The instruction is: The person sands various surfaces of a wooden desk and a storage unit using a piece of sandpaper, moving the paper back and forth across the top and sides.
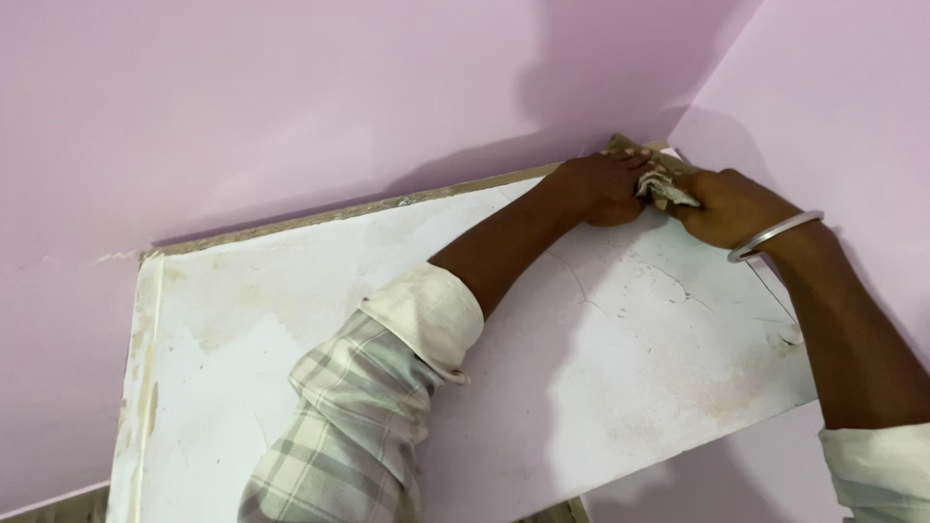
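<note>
Pink walls around a worn white shelf

A white shelf [291, 329], stained and cracked, sits in the corner where two pink walls [242, 97] meet; a rough brownish strip [368, 208] runs along its back edge against the wall.

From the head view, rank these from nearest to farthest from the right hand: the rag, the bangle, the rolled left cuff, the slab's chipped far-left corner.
1. Rag: gripped in the right hand, at the wall corner.
2. Bangle: on that same wrist.
3. Rolled left cuff: mid-slab, on the other arm.
4. Chipped corner: the slab's far-left end.
</note>
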